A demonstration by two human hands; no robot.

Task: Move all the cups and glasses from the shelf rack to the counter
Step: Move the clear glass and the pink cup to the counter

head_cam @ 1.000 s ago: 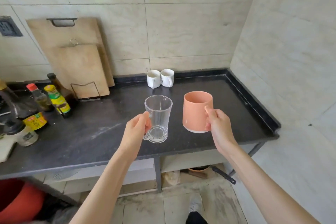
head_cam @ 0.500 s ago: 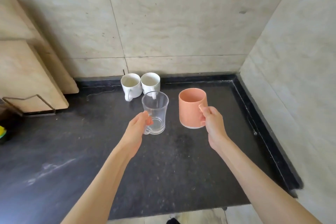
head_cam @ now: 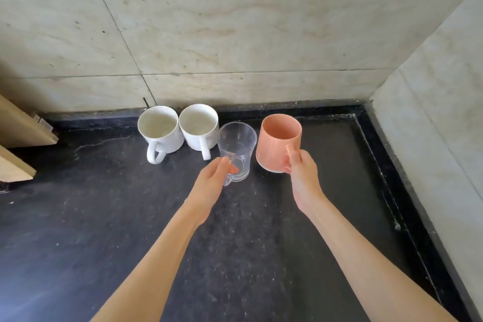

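Holding two drinking vessels over the dark counter (head_cam: pixel 104 217), I count four in all: one clear glass mug (head_cam: pixel 239 148), one salmon-pink mug (head_cam: pixel 275 146), and two white mugs. My left hand (head_cam: pixel 211 185) has its fingers curled around the handle of the clear glass mug; the fingertips show through the glass wall. That glass stands upright, just right of the second white mug, close enough that the two look nearly touching, though I cannot tell whether its base is resting on the counter or a little above it. My right hand (head_cam: pixel 303 178) grips the pink mug by its handle, thumb up along the handle's top. The pink mug is tilted slightly, mouth leaning toward the back wall, and its pale base rim shows at the bottom; I cannot tell whether it touches the surface.

Behind and left of these, the left white mug (head_cam: pixel 159 133) and the right white mug (head_cam: pixel 198 127) stand side by side on the counter against the rear edge, touching or nearly so, both with handles pointing toward me. Both look empty inside.

Two bare forearms reach in from the bottom edge. At the far left, two wooden boards (head_cam: pixel 15 133) lean in, cut off by the frame. Pale tiled walls (head_cam: pixel 235 34) meet in the corner at right, above the counter's raised black lip.
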